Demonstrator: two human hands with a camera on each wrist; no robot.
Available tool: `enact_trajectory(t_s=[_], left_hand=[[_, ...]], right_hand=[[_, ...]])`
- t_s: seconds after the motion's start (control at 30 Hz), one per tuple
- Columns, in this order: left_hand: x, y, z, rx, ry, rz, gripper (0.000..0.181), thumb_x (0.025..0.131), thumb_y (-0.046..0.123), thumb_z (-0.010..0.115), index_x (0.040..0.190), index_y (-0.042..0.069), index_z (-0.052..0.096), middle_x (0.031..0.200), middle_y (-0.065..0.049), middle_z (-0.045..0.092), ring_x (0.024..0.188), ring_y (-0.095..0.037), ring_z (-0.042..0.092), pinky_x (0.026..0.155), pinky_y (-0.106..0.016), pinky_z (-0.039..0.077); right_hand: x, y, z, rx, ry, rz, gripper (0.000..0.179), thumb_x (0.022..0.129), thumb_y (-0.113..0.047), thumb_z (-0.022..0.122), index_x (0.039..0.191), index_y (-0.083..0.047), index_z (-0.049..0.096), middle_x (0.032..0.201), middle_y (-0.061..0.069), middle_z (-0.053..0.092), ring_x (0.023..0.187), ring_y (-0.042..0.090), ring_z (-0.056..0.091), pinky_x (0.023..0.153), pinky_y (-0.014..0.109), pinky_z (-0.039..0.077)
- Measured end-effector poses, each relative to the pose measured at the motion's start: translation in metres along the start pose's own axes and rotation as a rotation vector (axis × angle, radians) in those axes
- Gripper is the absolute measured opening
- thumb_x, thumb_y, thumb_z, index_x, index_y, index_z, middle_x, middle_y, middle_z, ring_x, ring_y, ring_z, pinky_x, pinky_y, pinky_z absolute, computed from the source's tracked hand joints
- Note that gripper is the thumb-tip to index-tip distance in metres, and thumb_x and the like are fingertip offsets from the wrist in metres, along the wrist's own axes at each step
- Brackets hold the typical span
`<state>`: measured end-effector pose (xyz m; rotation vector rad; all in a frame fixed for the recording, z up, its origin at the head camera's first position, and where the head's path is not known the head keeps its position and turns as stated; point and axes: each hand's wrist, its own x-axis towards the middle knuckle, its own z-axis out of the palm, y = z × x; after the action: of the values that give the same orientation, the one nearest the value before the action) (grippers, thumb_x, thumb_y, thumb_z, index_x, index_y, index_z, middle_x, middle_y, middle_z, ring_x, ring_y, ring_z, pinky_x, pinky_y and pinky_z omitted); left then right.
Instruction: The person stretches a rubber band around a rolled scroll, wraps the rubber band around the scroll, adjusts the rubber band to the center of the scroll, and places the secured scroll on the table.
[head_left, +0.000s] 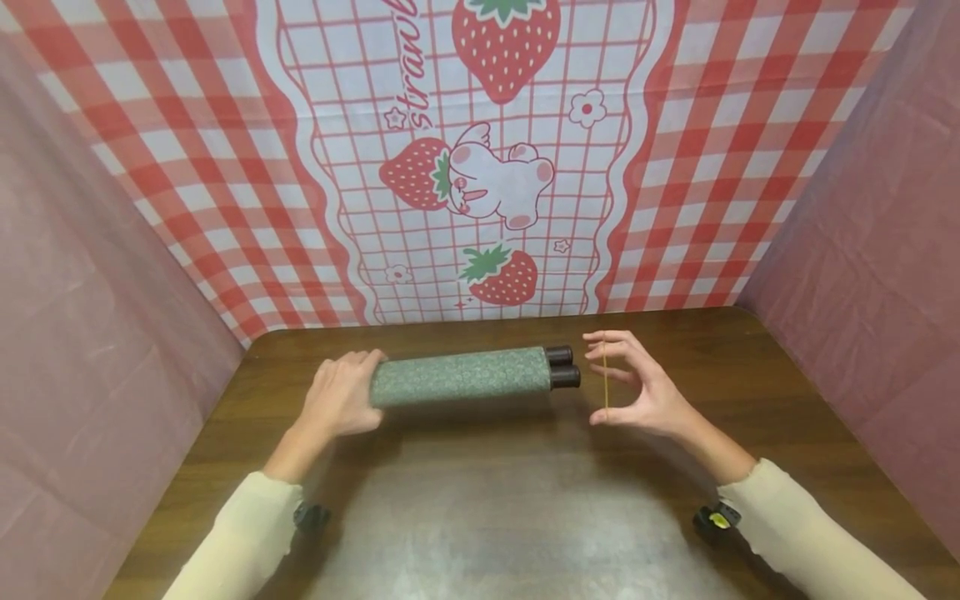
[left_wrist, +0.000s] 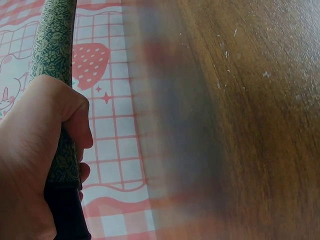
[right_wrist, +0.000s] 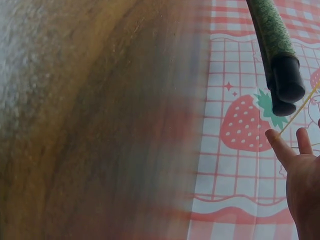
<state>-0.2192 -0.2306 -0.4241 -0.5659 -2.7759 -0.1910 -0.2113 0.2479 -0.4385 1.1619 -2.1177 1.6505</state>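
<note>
Basically one green patterned roll (head_left: 461,377), long and slim, held sideways above the tabletop (head_left: 480,508), around the middle of the head view. Two dark end pieces (head_left: 564,377) stick out of its right end, one beside the other; the left wrist view has another dark end (left_wrist: 69,212) by the left palm.

Readable writing: "straw" (head_left: 411,79), red, turned sideways on the backdrop (head_left: 480,325), rest of the word cut off at the top edge. Same cloth carries printed strawberries, small flowers, a white cartoon animal, red-and-white checks down both sides. Pink curtain (head_left: 82,333) at left, another pink curtain (head_left: 862,275) at right. Tabletop is brown wood grain, glossy toward the front. Cream sleeves (head_left: 236,533) on both arms, dark wrist device (head_left: 311,517) at the left, dark device with a yellow-green patch (head_left: 716,518) at the right.

Thin yellowish band (head_left: 606,383) stands stretched just beside the dark ends, not around the roll. Hands well apart. Left hand (head_left: 341,393) clamped round the roll's left end, covering it in the head view. Right hand (head_left: 645,393): thumb and fingers spread wide, band taut across them; which fingers it loops is hard to tell.
</note>
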Motion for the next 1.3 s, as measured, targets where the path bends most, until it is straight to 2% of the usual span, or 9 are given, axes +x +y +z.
enact_trajectory(t_s=[0.1, 0.2, 0.3, 0.43, 0.53, 0.93, 1.17, 1.3], left_hand=[[-0.001, 0.0, -0.001, 0.007, 0.004, 0.007, 0.068, 0.062, 0.019, 0.086, 0.128, 0.008, 0.071, 0.112, -0.017, 0.081, 0.103, -0.038, 0.077, 0.084, -0.057, 0.061], [-0.001, 0.0, -0.002, 0.011, 0.002, 0.007, 0.068, 0.062, 0.018, 0.085, 0.128, 0.008, 0.07, 0.111, -0.017, 0.081, 0.103, -0.039, 0.077, 0.084, -0.057, 0.061], [0.0, 0.001, -0.004, 0.005, -0.005, 0.007, 0.068, 0.062, 0.017, 0.085, 0.128, 0.008, 0.07, 0.111, -0.017, 0.081, 0.101, -0.039, 0.077, 0.083, -0.057, 0.061], [0.0, 0.003, -0.007, -0.008, -0.022, 0.005, 0.067, 0.062, 0.016, 0.085, 0.127, 0.008, 0.069, 0.11, -0.017, 0.081, 0.099, -0.04, 0.078, 0.083, -0.057, 0.062], [0.0, 0.004, -0.009, -0.014, -0.029, 0.004, 0.067, 0.062, 0.016, 0.086, 0.126, 0.008, 0.068, 0.109, -0.017, 0.081, 0.098, -0.04, 0.078, 0.084, -0.057, 0.062], [0.002, 0.009, -0.011, -0.009, -0.03, 0.027, 0.065, 0.062, 0.016, 0.086, 0.125, 0.01, 0.069, 0.107, -0.014, 0.082, 0.095, -0.038, 0.078, 0.08, -0.056, 0.062], [0.005, 0.014, -0.008, -0.011, -0.028, 0.042, 0.066, 0.061, 0.016, 0.085, 0.125, 0.01, 0.07, 0.107, -0.013, 0.083, 0.094, -0.037, 0.079, 0.079, -0.055, 0.063], [0.006, 0.017, -0.008, -0.006, -0.023, 0.056, 0.065, 0.062, 0.016, 0.085, 0.125, 0.01, 0.07, 0.106, -0.012, 0.082, 0.092, -0.036, 0.078, 0.077, -0.054, 0.062]], right_hand=[[0.0, 0.0, 0.001, 0.013, -0.005, -0.023, 0.085, 0.059, 0.016, 0.099, 0.134, 0.012, 0.06, 0.157, 0.027, 0.051, 0.15, 0.01, 0.056, 0.116, 0.026, 0.059], [0.001, -0.001, 0.002, 0.02, -0.003, -0.022, 0.085, 0.06, 0.016, 0.099, 0.134, 0.013, 0.059, 0.157, 0.029, 0.05, 0.151, 0.01, 0.056, 0.116, 0.026, 0.059], [0.001, -0.001, 0.002, 0.02, 0.0, -0.013, 0.085, 0.06, 0.017, 0.098, 0.134, 0.015, 0.058, 0.158, 0.022, 0.052, 0.151, 0.01, 0.056, 0.115, 0.026, 0.059], [0.001, -0.001, 0.003, 0.021, 0.006, -0.002, 0.085, 0.059, 0.018, 0.098, 0.134, 0.015, 0.058, 0.16, 0.005, 0.054, 0.151, 0.01, 0.056, 0.115, 0.026, 0.06], [0.001, 0.0, 0.003, 0.024, 0.007, 0.004, 0.085, 0.059, 0.018, 0.098, 0.134, 0.014, 0.058, 0.16, -0.003, 0.054, 0.151, 0.01, 0.055, 0.115, 0.026, 0.06], [0.0, 0.002, 0.003, 0.014, 0.011, 0.027, 0.086, 0.061, 0.018, 0.097, 0.137, 0.013, 0.058, 0.161, -0.006, 0.053, 0.151, 0.01, 0.054, 0.114, 0.026, 0.06], [-0.001, 0.002, 0.004, -0.039, 0.016, 0.064, 0.086, 0.061, 0.017, 0.098, 0.138, 0.007, 0.061, 0.157, 0.036, 0.047, 0.15, 0.009, 0.054, 0.112, 0.026, 0.06], [-0.002, 0.002, 0.004, -0.048, 0.017, 0.066, 0.086, 0.061, 0.016, 0.098, 0.138, 0.006, 0.061, 0.159, 0.028, 0.05, 0.15, 0.009, 0.055, 0.111, 0.026, 0.06]])
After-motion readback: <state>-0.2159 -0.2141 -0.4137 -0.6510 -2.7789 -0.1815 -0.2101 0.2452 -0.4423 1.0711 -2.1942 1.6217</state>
